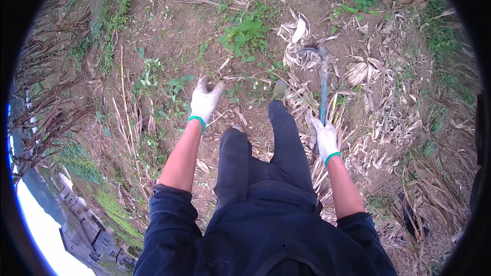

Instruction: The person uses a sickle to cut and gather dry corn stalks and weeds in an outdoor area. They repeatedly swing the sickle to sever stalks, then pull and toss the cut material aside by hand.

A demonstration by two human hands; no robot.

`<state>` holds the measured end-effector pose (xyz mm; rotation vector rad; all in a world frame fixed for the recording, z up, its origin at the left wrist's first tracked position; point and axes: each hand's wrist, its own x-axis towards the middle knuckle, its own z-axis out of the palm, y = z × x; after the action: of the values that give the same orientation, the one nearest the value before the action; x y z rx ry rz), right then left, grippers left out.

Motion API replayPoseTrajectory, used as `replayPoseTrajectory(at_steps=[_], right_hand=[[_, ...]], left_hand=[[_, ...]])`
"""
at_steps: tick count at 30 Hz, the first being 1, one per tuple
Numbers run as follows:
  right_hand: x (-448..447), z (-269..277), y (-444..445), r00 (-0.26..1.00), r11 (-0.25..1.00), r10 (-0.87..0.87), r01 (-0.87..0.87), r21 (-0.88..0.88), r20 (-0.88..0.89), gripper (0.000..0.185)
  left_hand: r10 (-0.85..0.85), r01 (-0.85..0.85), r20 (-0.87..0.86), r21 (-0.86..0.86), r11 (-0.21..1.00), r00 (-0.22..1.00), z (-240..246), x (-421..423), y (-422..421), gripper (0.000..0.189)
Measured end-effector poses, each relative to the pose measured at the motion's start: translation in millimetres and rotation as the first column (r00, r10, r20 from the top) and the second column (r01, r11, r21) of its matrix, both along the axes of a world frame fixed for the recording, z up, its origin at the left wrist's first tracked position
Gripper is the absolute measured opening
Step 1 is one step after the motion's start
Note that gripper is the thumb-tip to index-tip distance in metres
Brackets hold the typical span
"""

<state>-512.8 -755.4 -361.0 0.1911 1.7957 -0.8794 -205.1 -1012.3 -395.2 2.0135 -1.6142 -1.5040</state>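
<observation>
My left hand (206,98), in a white knit work glove with a green cuff, is held over the weedy soil with its fingers curled and apart, and I see nothing in it. My right hand (324,138), gloved alike, grips the lower end of a sickle (323,84) with a bluish handle. The tool points away from me, and its curved dark blade bends left among dry corn husks (299,32). Between my hands are my legs in dark trousers, with a shoe (280,89) on the ground ahead.
Leafy green weeds (244,35) grow ahead of my feet. Dry corn leaves and husks (391,122) cover the ground at right. Dry stalks (50,65) stand at far left, and cut stalks lie left of my left hand. Buildings (90,234) show at lower left.
</observation>
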Motion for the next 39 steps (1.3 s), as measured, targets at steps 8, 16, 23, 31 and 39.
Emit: replayPoseTrajectory(at_steps=[8, 16, 23, 31, 39], right_hand=[[-34, -51, -154, 0.994, 0.991, 0.106, -0.109, -0.082, -0.039, 0.03], [-44, -201, -300, 0.928, 0.795, -0.182, -0.056, -0.604, -0.325, 0.045], [111, -325, -204, 0.951, 0.978, -0.094, 0.032, 0.206, 0.296, 0.035], [122, -198, -101, 0.913, 0.931, -0.362, 0.345, 0.118, 0.187, 0.035], [1, -49, -52, 0.997, 0.996, -0.065, 0.067, 0.051, -0.051, 0.027]], left_hand=[[-0.11, 0.206, 0.324, -0.28, 0.938, 0.94, -87, -102, -120, 0.087], [0.026, -0.029, -0.015, -0.239, 0.971, 1.0, -195, -97, -163, 0.063], [0.074, -0.071, 0.002, -0.245, 0.967, 0.997, -200, -55, -172, 0.047], [0.402, -0.43, -0.152, -0.286, 0.856, 0.903, -69, 76, -99, 0.035], [0.556, -0.664, -0.372, -0.318, 0.677, 0.744, 124, 162, -24, 0.031]])
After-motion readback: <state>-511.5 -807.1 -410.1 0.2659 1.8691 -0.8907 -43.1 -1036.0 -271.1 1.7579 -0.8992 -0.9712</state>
